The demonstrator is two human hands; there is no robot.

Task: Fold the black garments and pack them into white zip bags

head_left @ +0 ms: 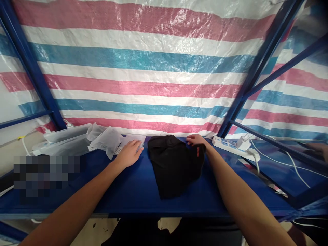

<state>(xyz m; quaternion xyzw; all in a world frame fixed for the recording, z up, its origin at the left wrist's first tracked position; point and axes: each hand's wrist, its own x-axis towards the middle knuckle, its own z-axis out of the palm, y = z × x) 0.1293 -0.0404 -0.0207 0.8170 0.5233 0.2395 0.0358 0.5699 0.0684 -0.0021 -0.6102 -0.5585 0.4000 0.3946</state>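
Observation:
A black piece of clothing (pixel 174 167) with small red lettering near its right edge lies on the blue tabletop in front of me. My left hand (pixel 130 152) rests to the left of it, palm down and fingers stretched out, over a flat whitish packet (pixel 139 139). At the cloth's upper right edge is my right hand (pixel 196 139), its fingers bent in against the fabric; the cloth hides its thumb and underside. The garment's lower right edge is blurred.
Crumpled translucent bags (pixel 106 138) and white trays (pixel 66 136) stand at the left. A white power strip (pixel 230 147) with plugs and cables lies right. Blue metal posts (pixel 256 68) frame the table (pixel 128 201), before a striped plastic sheet (pixel 143 82).

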